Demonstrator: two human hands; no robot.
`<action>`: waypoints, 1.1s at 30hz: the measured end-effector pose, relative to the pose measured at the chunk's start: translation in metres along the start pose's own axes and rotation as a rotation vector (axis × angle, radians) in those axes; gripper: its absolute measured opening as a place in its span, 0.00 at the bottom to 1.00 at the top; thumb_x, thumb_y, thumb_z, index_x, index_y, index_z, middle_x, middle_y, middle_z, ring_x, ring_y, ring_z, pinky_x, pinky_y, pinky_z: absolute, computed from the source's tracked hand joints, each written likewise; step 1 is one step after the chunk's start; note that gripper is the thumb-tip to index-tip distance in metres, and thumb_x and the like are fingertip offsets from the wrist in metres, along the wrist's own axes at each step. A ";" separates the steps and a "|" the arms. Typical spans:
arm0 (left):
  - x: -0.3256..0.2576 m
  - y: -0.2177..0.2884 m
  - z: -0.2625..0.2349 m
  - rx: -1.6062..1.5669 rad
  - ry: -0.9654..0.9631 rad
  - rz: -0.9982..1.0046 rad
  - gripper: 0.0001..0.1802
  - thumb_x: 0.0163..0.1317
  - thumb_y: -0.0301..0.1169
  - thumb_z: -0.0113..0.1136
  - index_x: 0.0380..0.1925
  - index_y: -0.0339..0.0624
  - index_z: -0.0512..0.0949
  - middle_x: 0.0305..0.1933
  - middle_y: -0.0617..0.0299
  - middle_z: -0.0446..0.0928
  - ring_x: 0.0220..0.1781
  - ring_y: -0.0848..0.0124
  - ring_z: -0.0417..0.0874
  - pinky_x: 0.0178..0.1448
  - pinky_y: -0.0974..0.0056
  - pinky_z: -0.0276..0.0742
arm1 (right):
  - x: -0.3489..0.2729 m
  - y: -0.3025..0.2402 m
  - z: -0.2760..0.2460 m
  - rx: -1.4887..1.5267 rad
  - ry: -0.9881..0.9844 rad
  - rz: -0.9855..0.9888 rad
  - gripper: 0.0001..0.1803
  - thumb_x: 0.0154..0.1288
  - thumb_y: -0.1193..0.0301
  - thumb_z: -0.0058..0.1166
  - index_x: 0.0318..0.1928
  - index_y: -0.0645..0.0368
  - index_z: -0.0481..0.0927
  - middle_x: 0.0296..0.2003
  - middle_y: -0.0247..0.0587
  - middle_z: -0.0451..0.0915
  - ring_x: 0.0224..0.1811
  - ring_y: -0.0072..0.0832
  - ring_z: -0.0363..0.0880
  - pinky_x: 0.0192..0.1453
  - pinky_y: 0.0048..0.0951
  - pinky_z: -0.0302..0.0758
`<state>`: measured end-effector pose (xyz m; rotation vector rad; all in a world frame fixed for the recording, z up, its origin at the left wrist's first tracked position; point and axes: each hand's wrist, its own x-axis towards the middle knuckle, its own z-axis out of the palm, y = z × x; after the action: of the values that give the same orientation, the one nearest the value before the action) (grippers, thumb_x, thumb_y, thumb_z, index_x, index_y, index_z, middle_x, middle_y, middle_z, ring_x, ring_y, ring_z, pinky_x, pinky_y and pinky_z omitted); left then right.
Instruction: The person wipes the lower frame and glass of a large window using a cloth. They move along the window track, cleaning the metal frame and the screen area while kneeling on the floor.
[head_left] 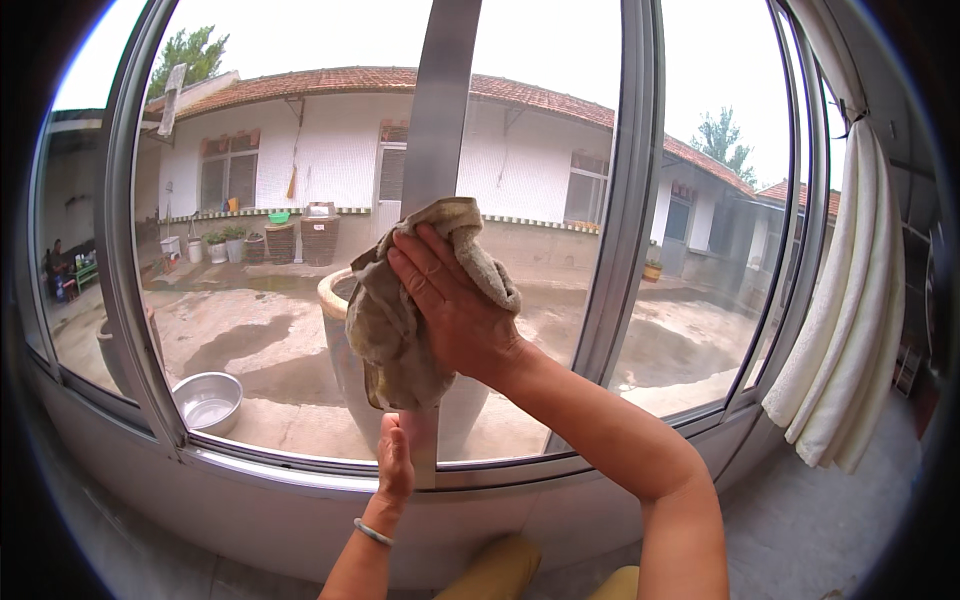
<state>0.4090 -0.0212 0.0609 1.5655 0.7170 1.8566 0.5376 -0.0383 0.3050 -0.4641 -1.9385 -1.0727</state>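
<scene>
My right hand (pixel 455 305) presses a crumpled grey-brown cloth (pixel 385 335) against the upright metal bar (pixel 441 110) in the middle of the window. Its fingers lie spread over the cloth, and part of the cloth folds up beside the knuckles. Below the cloth, my left hand (pixel 395 462) is held upright at the lower left edge of the same bar. That hand shows side-on with its fingers pointing up and holds no visible thing; some of its fingers are hidden. A pale bangle (pixel 373 532) circles the left wrist.
Window glass fills the space around the bar, above a pale sill wall (pixel 300 500). A white curtain (pixel 845 300) hangs tied at the right. Outside stand a large jar (pixel 345 375), a metal basin (pixel 210 402) and a tiled-roof building (pixel 340 140).
</scene>
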 end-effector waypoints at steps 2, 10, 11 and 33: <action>-0.003 0.013 0.012 0.086 -0.032 -0.030 0.32 0.65 0.63 0.47 0.38 0.41 0.65 0.34 0.60 0.73 0.38 0.70 0.72 0.44 0.63 0.70 | 0.026 0.019 -0.002 -0.051 0.060 0.024 0.29 0.58 0.79 0.47 0.63 0.62 0.70 0.66 0.44 0.66 0.72 0.40 0.59 0.72 0.38 0.61; 0.000 0.011 0.013 0.201 -0.001 -0.021 0.24 0.59 0.45 0.67 0.40 0.41 0.66 0.32 0.53 0.78 0.35 0.59 0.79 0.40 0.57 0.75 | 0.152 0.093 0.000 -0.179 0.201 0.053 0.26 0.65 0.75 0.42 0.64 0.66 0.66 0.68 0.48 0.61 0.74 0.43 0.51 0.77 0.38 0.52; -0.001 0.012 0.014 0.193 0.005 -0.016 0.24 0.59 0.45 0.66 0.40 0.41 0.66 0.32 0.53 0.77 0.34 0.59 0.79 0.40 0.57 0.75 | 0.169 0.102 -0.002 -0.207 0.221 0.063 0.25 0.67 0.74 0.40 0.64 0.66 0.66 0.68 0.48 0.61 0.74 0.42 0.52 0.77 0.38 0.51; -0.007 0.002 0.018 0.060 -0.030 -0.010 0.28 0.62 0.56 0.59 0.40 0.40 0.66 0.31 0.61 0.73 0.33 0.72 0.72 0.39 0.65 0.71 | 0.137 0.073 0.021 -0.364 0.488 -0.052 0.25 0.59 0.75 0.46 0.57 0.75 0.67 0.57 0.62 0.70 0.65 0.52 0.65 0.72 0.47 0.58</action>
<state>0.4269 -0.0269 0.0607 1.6206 0.7723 1.8162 0.4966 0.0092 0.4479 -0.3094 -1.3392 -1.4302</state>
